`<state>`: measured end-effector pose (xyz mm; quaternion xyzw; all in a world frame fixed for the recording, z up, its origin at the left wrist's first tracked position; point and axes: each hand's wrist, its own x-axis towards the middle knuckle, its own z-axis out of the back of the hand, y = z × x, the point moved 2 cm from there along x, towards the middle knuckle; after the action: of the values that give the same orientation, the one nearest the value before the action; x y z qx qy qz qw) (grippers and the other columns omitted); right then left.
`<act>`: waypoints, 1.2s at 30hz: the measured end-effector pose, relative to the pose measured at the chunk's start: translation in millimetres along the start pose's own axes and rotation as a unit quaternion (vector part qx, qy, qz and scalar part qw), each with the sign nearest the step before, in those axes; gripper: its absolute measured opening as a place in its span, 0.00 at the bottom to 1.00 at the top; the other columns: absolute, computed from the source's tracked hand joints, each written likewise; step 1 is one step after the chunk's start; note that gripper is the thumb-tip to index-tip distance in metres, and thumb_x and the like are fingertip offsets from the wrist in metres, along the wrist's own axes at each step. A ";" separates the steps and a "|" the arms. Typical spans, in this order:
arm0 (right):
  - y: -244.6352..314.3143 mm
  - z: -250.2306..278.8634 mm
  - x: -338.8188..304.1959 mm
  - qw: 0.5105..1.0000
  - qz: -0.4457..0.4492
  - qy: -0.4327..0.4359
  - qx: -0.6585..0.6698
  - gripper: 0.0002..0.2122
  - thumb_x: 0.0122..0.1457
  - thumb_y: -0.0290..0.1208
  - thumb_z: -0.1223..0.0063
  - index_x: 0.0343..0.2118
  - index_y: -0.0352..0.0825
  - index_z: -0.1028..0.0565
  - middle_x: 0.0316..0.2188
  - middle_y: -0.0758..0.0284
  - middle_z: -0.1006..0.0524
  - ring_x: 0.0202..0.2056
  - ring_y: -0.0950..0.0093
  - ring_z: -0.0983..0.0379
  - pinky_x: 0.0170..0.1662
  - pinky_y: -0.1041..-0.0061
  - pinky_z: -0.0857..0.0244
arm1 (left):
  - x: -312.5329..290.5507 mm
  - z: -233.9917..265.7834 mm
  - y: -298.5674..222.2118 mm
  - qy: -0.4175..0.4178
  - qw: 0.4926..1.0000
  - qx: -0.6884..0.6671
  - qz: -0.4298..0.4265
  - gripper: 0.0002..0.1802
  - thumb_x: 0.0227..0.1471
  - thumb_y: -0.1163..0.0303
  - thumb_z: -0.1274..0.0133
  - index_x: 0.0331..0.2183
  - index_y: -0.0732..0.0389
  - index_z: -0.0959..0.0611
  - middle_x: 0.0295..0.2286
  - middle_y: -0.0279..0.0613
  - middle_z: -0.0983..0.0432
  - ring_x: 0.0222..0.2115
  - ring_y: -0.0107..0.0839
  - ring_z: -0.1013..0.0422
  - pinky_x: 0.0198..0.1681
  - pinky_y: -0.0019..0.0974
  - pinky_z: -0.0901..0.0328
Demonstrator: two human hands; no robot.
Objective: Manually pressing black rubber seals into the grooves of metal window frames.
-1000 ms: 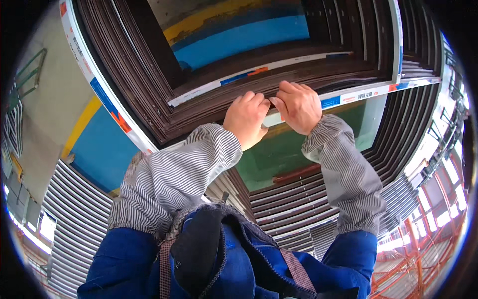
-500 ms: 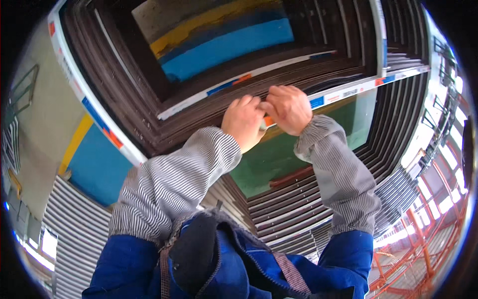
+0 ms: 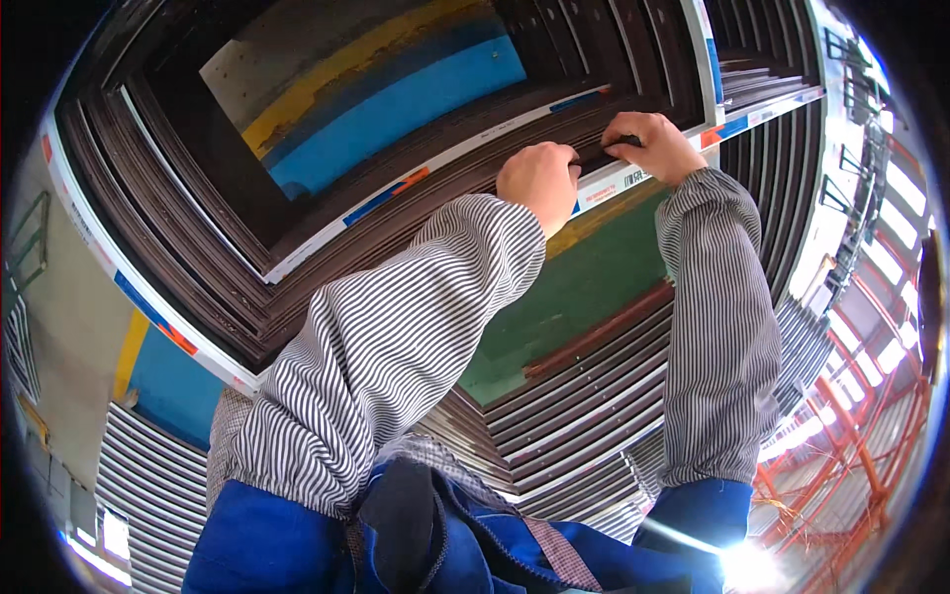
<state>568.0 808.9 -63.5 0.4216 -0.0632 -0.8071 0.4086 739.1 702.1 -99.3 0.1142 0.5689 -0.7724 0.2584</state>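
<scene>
A stack of dark brown window frames fills the upper part of the view, the topmost edged with white tape printed in blue and orange. My left hand is closed at the near rail of the top frame, its fingertips curled out of sight. Just to its right, my right hand pinches a thin black strip, which looks flexible and lies along the rail between both hands. Whether my left fingers also grip this strip is hidden.
Through the frame openings show a blue and yellow painted floor and a green floor. More stacked profiles lie close to my body, others at the lower left. Red metal racks stand at the right.
Both hands have moved right along the near rail, and the gap between them has widened. My view has shifted, so the frames sit further left.
</scene>
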 end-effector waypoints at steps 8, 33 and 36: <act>8.4 4.0 -4.1 0.999 -0.048 0.022 -0.010 0.07 0.54 0.24 0.42 0.35 0.30 0.22 0.30 0.60 0.21 0.34 0.66 0.23 0.40 0.69 0.30 | 2.0 -1.4 2.7 -0.021 0.999 -0.019 -0.045 0.12 0.52 0.65 0.47 0.34 0.60 0.14 0.34 0.47 0.19 0.35 0.47 0.23 0.41 0.47 0.30; 24.6 -35.0 -14.7 0.956 0.133 -0.251 -0.075 0.10 0.62 0.33 0.54 0.26 0.35 0.26 0.21 0.61 0.25 0.28 0.61 0.27 0.35 0.63 0.34 | -13.1 -4.6 -19.8 0.008 0.973 0.168 -0.158 0.21 0.37 0.67 0.35 0.37 0.64 0.19 0.36 0.42 0.24 0.40 0.38 0.28 0.46 0.39 0.33; 0.8 -25.0 -20.0 0.947 0.032 -0.311 -0.071 0.11 0.64 0.34 0.55 0.27 0.33 0.27 0.22 0.60 0.24 0.28 0.59 0.26 0.35 0.62 0.35 | -4.0 -15.7 -27.0 0.008 0.981 0.143 -0.129 0.18 0.39 0.68 0.36 0.35 0.63 0.19 0.38 0.43 0.26 0.44 0.38 0.30 0.46 0.40 0.33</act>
<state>593.0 828.6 -66.5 0.1172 -0.1431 -0.8868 0.4235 726.4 723.8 -80.4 0.0821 0.4648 -0.8716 0.1326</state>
